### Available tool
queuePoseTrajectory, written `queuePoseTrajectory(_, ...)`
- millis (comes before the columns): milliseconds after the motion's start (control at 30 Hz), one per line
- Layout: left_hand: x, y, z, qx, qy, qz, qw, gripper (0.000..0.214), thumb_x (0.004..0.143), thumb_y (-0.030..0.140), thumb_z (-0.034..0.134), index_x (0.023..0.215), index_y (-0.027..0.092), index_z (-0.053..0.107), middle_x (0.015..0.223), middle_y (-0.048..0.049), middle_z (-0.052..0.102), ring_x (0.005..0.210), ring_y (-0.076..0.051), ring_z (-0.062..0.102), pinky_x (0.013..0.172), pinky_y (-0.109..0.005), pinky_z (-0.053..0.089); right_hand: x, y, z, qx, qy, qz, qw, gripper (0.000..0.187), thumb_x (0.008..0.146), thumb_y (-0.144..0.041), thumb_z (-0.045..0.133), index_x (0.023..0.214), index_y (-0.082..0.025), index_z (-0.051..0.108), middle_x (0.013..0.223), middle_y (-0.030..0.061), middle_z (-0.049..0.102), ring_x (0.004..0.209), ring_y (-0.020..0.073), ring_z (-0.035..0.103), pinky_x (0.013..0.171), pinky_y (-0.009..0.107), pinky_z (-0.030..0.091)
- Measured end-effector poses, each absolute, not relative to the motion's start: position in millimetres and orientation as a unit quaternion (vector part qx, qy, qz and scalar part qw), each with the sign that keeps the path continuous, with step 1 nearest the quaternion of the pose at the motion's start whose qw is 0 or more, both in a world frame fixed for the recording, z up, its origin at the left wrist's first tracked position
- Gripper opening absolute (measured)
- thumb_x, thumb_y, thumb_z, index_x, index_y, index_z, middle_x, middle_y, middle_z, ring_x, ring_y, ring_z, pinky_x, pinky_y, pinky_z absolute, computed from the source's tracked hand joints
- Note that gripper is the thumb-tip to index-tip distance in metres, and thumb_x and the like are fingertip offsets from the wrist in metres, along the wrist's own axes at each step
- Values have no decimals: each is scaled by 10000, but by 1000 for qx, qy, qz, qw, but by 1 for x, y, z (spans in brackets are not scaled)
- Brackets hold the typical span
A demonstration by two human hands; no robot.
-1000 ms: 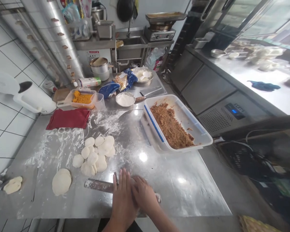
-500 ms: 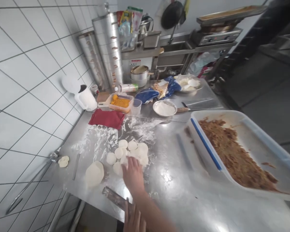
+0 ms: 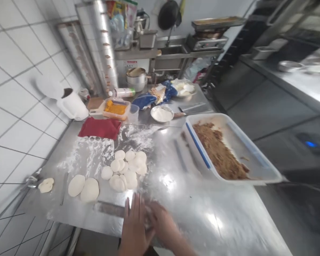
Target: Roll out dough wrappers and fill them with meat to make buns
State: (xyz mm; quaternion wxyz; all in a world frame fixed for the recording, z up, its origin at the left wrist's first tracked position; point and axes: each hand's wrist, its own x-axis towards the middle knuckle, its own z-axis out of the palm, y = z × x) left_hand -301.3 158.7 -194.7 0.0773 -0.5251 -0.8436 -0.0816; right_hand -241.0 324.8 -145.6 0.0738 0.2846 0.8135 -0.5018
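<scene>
My left hand (image 3: 134, 220) lies with its fingers stretched flat across a dark rolling pin (image 3: 110, 209) near the table's front edge. Close beside it, my right hand (image 3: 162, 222) is bent over the pin's right part; motion blurs its fingers, and whatever is under them is hidden. Just beyond the hands sits a cluster of small flattened dough rounds (image 3: 121, 165), some overlapping. Two larger rolled-out dough discs (image 3: 90, 190) lie left of the cluster, their edges meeting. A few pale dough pieces (image 3: 46, 185) rest at the far left.
A large plastic tub (image 3: 202, 160) of brown shredded filling stands at right. Farther back are a red cloth (image 3: 100, 128), an orange-filled container (image 3: 116, 109), a bowl of flour (image 3: 162, 113), a knife (image 3: 180, 114) and a white jug (image 3: 72, 104). A tiled wall (image 3: 16, 113) borders the left.
My right hand has left the dough cluster and come back toward me, beside my left hand. My left hand has moved farther over the rolling pin. The view has turned right.
</scene>
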Motion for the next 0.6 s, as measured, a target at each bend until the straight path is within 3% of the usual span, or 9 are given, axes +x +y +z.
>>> queuePoseTrajectory(100,-295,167,-188,-528,-845,-91,6,1015,866,586,674,1637,75,257,1709,-192,275,1587,-391,269,1278,-636,312,-232,334,-155,292,811,-501,71,245,891,-174,532,948,-260,754,1011,56,746,1096,246,682,980,328,501)
queuePoseTrajectory(167,-278,154,-189,-540,-834,-95,55,976,871,473,697,1652,113,234,1711,-152,282,1609,-343,223,1301,-581,288,-221,331,-153,313,805,-499,71,237,898,-162,527,904,-253,746,1019,59,731,1060,233,694,943,309,514)
queuePoseTrajectory(267,-266,149,-189,-555,-819,-108,96,949,884,334,679,1666,137,178,1707,-129,288,1625,-298,168,1318,-562,244,-202,319,-149,360,798,-481,58,333,974,-168,406,1086,-238,712,1135,91,710,1045,227,696,917,326,528)
queuePoseTrajectory(367,-275,173,-186,-555,-827,-92,7,948,918,460,630,1657,81,173,1704,-190,281,1592,-363,270,1295,-620,271,-198,319,-153,369,806,-460,47,339,987,-204,422,1198,-238,686,1204,110,710,1178,281,642,1019,401,485)
queuePoseTrajectory(433,-275,178,-186,-561,-823,-88,-6,1013,899,553,632,1653,59,170,1708,-207,261,1586,-389,276,1282,-641,288,-199,327,-157,363,811,-456,48,258,950,-212,500,1057,-242,733,1116,102,728,1157,301,644,1011,412,480)
queuePoseTrajectory(500,-266,166,-188,-578,-810,-92,34,1041,855,560,683,1655,92,208,1722,-160,245,1607,-377,211,1284,-614,304,-197,332,-157,365,808,-459,51,223,939,-208,514,909,-237,733,1020,90,726,1052,278,679,932,378,508)
queuePoseTrajectory(600,-253,150,-194,-593,-787,-92,144,992,851,339,722,1666,149,189,1720,-100,243,1635,-302,99,1317,-589,251,-186,328,-155,387,798,-461,44,328,1015,-224,374,972,-216,699,1029,102,714,959,245,697,843,358,528)
